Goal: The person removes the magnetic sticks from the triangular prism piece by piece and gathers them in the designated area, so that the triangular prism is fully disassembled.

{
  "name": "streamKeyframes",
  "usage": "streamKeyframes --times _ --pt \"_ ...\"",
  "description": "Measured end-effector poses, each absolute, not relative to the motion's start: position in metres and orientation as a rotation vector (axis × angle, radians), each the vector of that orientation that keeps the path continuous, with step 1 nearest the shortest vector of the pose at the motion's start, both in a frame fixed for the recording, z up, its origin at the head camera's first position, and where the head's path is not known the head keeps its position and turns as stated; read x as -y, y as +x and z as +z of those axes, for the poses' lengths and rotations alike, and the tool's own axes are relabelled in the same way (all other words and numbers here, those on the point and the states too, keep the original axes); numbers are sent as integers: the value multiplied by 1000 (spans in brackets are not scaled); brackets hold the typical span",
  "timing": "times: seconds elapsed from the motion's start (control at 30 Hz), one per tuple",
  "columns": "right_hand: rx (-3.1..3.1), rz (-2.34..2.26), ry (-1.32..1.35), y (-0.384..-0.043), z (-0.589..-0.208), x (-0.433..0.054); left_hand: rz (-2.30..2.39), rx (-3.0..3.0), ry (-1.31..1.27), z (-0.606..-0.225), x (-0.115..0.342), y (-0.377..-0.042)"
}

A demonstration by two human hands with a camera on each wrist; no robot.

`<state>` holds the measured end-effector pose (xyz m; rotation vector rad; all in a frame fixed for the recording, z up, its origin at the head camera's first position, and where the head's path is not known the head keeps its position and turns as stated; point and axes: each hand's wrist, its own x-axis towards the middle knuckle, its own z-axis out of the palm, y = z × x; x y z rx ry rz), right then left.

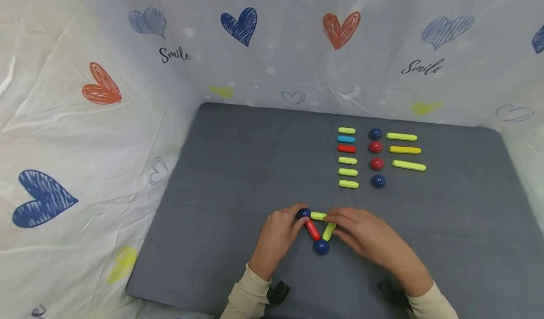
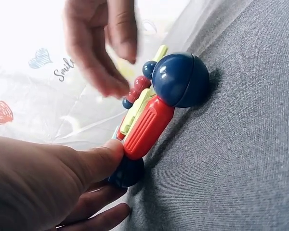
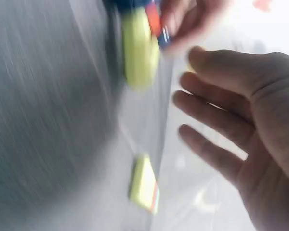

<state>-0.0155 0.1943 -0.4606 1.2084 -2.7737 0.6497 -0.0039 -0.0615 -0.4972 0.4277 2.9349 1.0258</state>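
Observation:
Two blue balls, a red rod [image 1: 313,230] and two lime-green rods form a small triangular shape on the grey table. My left hand [image 1: 278,234] pinches the upper-left blue ball [image 1: 303,213] between thumb and finger; in the left wrist view its thumb lies at the red rod's end [image 2: 148,127]. The other blue ball [image 1: 321,247] sits at the near corner, joined to the red rod and one lime-green rod [image 1: 329,231]. Beside the right corner is my right hand [image 1: 367,234], fingers relaxed and holding nothing in the right wrist view [image 3: 231,106]. The second lime-green rod [image 1: 318,216] runs toward it.
Farther back lies a column of several short rods [image 1: 347,160], mostly lime-green. Next to it are red balls [image 1: 376,163] and blue balls [image 1: 378,181], then three long yellowish rods [image 1: 405,150]. A white printed curtain [image 1: 272,50] borders the table [image 1: 238,168].

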Motion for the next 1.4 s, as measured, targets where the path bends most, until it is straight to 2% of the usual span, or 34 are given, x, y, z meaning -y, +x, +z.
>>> streamKeyframes --times 0.13,0.37,1.4 --pt "2808 529 1296 6 -467 -182 1024 -2939 440 -497 61 -4" --pt "2829 381 1236 16 -477 -177 1070 -2879 389 -496 64 -3" --pt "2992 393 961 14 -486 -192 1084 -2907 300 -492 75 12"
